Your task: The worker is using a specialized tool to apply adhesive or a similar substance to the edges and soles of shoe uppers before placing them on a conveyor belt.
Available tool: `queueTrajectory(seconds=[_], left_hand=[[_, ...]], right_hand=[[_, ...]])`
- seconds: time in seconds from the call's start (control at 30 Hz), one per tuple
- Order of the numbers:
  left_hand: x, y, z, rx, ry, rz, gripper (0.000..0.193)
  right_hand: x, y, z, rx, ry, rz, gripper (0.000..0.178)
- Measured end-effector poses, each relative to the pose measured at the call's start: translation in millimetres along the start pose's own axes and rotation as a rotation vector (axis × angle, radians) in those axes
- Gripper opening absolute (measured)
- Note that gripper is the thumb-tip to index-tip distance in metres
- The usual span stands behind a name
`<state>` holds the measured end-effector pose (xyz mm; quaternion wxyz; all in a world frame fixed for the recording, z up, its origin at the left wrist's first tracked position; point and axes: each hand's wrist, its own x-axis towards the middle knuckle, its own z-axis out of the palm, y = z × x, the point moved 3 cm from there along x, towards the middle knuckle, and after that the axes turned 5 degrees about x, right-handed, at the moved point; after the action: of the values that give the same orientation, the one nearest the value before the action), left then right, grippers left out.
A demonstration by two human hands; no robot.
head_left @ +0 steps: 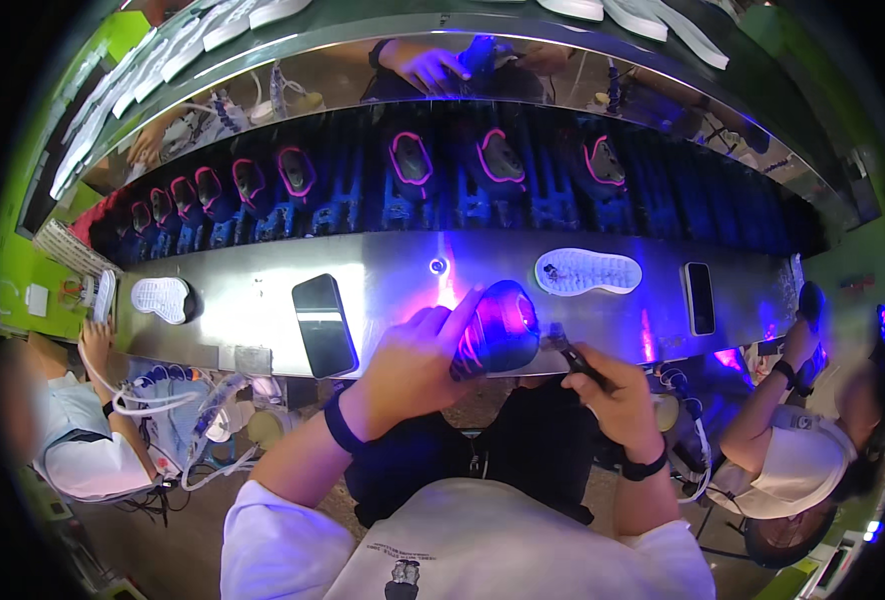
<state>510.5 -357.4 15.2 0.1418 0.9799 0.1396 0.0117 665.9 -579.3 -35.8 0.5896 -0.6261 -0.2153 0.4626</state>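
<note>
My left hand point(403, 362) is closed around a dark shoe upper point(509, 322), holding it over the near edge of the metal bench under violet light. Pink lines glow along the upper's side. To its right, my right hand point(618, 398) grips a small brush point(581, 362) by its dark handle. The brush's short head points up and left towards the upper, with a small gap between them. Beyond the brush, a white shoe sole point(589, 272) lies tread up on the bench, with a dark smudge at its left end.
A large phone point(325, 326) lies left of my hands, a smaller phone point(700, 298) to the right. Another white sole point(162, 300) is further left. Behind the metal bench point(393, 262) runs a dark rack point(663, 205) bearing several pink-edged uppers point(410, 160). Co-workers sit at both sides.
</note>
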Motion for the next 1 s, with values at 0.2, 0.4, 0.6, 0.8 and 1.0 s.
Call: queueTrajectory(seconds=[0.2,0.4,0.6,0.8,1.0], left_hand=[[-31,18,6,-0.385,-0.027,0.051,0.106],[-33,37,-7,-0.698,-0.151,0.069,0.102],[-28,49,-7,-0.951,-0.249,0.012,0.1],[-20,47,14,-1.107,-0.395,-0.265,0.077],[-13,48,39,-1.363,-0.425,-0.43,0.06]], right_hand=[[0,-59,-1,-0.395,-0.026,-0.502,0.044],[-13,-49,-4,-0.181,-0.145,-0.36,0.045],[-21,-45,-14,-0.192,-0.159,-0.313,0.048],[-19,-15,-28,-0.271,-0.081,-0.36,0.043],[-16,14,-28,-0.206,-0.012,-0.33,0.042]])
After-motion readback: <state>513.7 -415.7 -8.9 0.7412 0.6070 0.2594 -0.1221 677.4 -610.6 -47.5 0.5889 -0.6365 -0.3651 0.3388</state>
